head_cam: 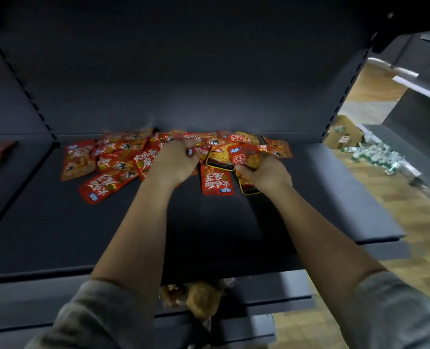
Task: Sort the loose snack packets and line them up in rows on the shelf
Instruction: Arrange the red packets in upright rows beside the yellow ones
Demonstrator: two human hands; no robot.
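Sorting barely started: snack packets [123,159] lie in a loose heap at the back of the shelf [45,235], no rows yet. Left hand [176,162] and right hand [264,172] each grip packets from the pile.

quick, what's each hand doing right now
Left hand: gripping red snack packets in the pile.
Right hand: gripping a red round-print packet.

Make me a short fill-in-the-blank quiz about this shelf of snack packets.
1. Most of the loose packets are ____ in colour.
2. The packets lie in a heap at the ____ of the dark shelf.
3. The right hand grips a packet, and the left hand reaches into the ____.

Missing words: red; back; heap
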